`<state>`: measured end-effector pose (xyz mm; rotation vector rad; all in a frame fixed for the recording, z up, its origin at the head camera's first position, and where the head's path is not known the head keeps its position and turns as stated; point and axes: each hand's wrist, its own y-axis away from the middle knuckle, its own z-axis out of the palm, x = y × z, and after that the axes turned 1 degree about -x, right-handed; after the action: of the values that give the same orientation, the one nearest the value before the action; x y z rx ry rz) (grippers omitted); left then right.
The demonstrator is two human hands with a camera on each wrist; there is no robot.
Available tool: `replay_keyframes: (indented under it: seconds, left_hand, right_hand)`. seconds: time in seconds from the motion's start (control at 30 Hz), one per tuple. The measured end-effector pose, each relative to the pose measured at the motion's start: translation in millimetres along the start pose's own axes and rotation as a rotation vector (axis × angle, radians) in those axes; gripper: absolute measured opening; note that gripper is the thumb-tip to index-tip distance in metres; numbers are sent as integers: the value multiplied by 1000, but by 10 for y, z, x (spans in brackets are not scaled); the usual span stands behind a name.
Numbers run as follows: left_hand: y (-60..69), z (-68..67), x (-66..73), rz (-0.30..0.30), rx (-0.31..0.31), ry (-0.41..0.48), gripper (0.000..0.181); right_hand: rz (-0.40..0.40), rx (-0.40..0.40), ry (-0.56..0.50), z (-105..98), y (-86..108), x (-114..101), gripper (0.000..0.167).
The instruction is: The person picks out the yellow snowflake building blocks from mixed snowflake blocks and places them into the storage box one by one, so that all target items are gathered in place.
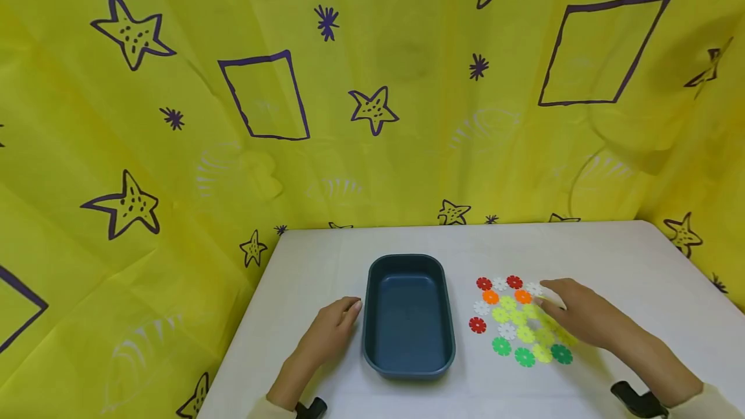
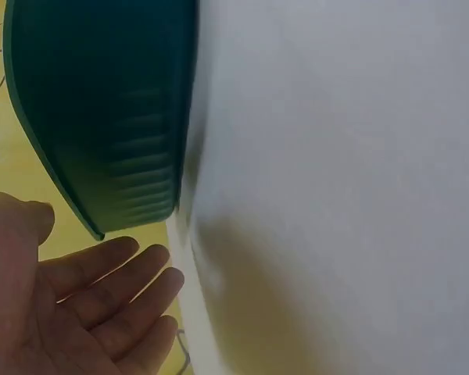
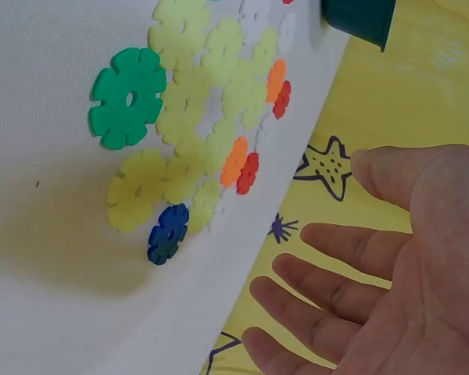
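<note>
A dark blue-green oval tub (image 1: 409, 367) stands on the white table. My left hand (image 1: 330, 330) is at its left side with loosely bent fingers; in the left wrist view the left hand (image 2: 102, 312) holds nothing. Right of the tub lies a cluster of flat, notched flower-shaped discs: yellow (image 1: 526, 333), green (image 1: 524, 357), red (image 1: 477, 324), orange (image 1: 491, 297) and white (image 1: 507, 330). Over the cluster's right side hovers my right hand (image 1: 582, 312), fingers spread and holding nothing. A blue disc (image 3: 169, 234) shows in the right wrist view but is hidden by the hand in the head view.
The white table (image 1: 326, 251) ends at a yellow curtain (image 1: 407, 167) printed with stars and frames, which also runs along both sides. Black wrist straps (image 1: 639, 399) sit on both forearms.
</note>
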<state>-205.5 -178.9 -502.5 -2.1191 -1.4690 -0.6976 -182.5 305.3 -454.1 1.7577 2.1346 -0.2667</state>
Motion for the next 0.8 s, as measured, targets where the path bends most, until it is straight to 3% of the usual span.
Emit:
replay_keyframes:
  seconds: [0.17, 0.4, 0.8]
  left_hand:
    - [-30, 8, 52, 4, -20, 58, 53]
    - [-71, 15, 94, 36, -29, 39, 36]
    - [-84, 2, 142, -22, -85, 167, 36]
  right_hand:
    - [0, 7, -5, -32, 18, 20, 60]
    - [-1, 16, -7, -46, 42, 54, 61]
    - [15, 2, 4, -74, 63, 79, 60]
